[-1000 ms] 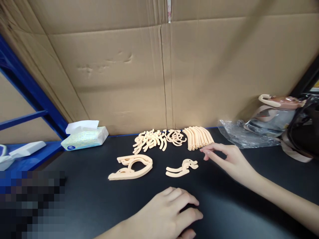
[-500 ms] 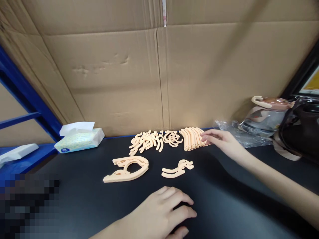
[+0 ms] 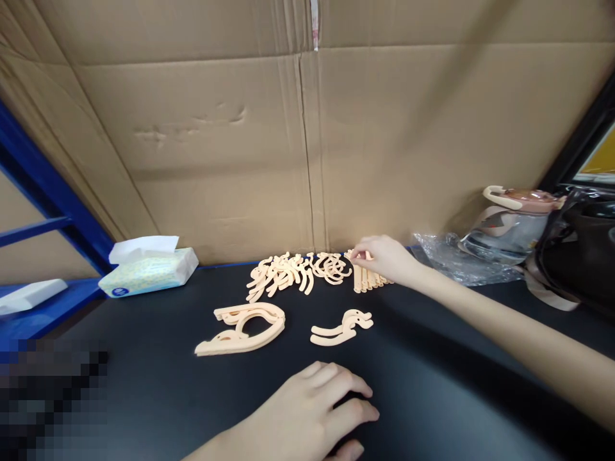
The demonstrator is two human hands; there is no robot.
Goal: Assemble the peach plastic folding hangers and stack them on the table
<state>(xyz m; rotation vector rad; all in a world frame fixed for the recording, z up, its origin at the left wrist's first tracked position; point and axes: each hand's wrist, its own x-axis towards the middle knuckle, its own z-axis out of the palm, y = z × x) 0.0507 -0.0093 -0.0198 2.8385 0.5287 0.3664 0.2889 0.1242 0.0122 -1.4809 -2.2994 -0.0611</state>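
Beige pieces, smooth and curved, lie in groups on the black table [image 3: 158, 384] before me. My right hand [image 3: 355, 257] reaches out to the row of long curved pieces [image 3: 369, 282] at the back, its thumb and fingertips bent close together over the left end of the row and its knuckles hiding part of it; I cannot tell whether a piece is between the fingers. My left hand [image 3: 319, 406] is low in front of me, palm down and holding nothing, the fingers loosely bent and spread apart. Just beyond it lies a pair of hook-ended pieces [image 3: 346, 330], side by side, with a small hole visible near the rounded end. To the left of that pair is a folded assembly [image 3: 240, 346], its two arms meeting on the right around a rounded opening. Farther back, a heap of short curved pieces [image 3: 281, 272] sits beside a smaller pile of thin hooks [image 3: 331, 262], which is next to the row. A tissue pack [image 3: 148, 272] stands at the left, and a bottle [image 3: 509, 234] at the right beside clear plastic [image 3: 446, 262]. Cardboard [image 3: 216, 147] rises behind everything.
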